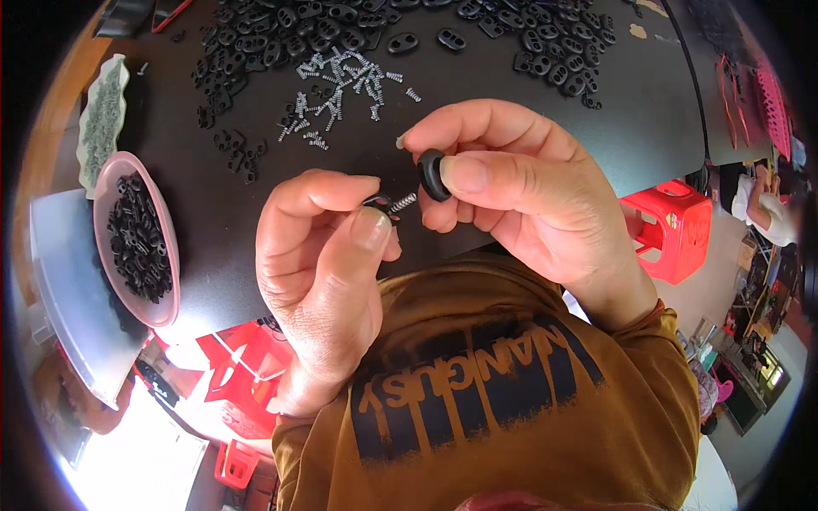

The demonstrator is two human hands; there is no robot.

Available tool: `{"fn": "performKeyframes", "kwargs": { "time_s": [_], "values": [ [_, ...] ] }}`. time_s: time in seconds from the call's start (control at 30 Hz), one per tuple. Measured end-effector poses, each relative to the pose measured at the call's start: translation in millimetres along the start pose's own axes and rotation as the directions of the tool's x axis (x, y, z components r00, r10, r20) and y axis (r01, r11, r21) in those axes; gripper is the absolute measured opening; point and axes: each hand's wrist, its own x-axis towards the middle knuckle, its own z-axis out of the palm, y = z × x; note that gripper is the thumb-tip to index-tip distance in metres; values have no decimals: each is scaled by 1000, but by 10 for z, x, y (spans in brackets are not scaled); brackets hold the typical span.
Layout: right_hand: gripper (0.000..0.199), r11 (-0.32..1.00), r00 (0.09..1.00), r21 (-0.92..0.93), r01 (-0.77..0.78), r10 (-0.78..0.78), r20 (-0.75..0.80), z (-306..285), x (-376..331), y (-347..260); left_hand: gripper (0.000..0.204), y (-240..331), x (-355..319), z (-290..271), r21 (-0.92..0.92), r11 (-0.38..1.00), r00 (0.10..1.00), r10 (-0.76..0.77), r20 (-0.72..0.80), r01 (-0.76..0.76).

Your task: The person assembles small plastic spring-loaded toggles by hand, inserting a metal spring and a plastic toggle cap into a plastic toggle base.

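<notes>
Between thumb and fingers, my left hand [319,264] pinches a small black plastic piece [377,201]. A thin metal spring [403,203] sticks out of that piece toward the right. My right hand [532,183] grips a rounded black cord-lock shell [433,175] by its edge. The spring's free end is close beside the shell; whether they touch I cannot tell. Both hands are raised over the near part of the dark table [230,281]. A loose pile of springs [341,85] lies beyond them, with several small black pieces [241,153] to its left.
Black two-hole cord-lock shells [324,30] are heaped along the far side. At left stand a pink bowl [173,255] of small black parts, a pale scalloped tray [85,162] of springs and a translucent bin [64,281]. Red stools [682,230] stand beside the table.
</notes>
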Motion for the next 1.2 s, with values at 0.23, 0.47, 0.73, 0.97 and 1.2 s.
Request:
{"fn": "performKeyframes", "kwargs": {
  "time_s": [0.23,0.47,0.73,0.97,1.2],
  "values": [
    [27,990,1000,-140,10,-14,-27,0,1,45,16,-42,-15,-37,-85,996,999,-37,-26,34],
    [22,981,988,-120,153,-153,12,-61,6,124,14,-48,-28,-31,-145,988,997,-65,-42,59],
    [18,994,999,-99,44,-41,34,-86,-43,138,15,-60,-33,-28,-126,989,996,-82,-19,79],
    [16,979,986,-122,162,-157,48,-90,-29,181,15,-54,-45,19,-113,987,989,-126,-75,117],
    [27,907,949,-282,312,-285,131,-77,-44,216,15,-63,-45,5,-94,988,990,-131,-52,126]
  ]
}}
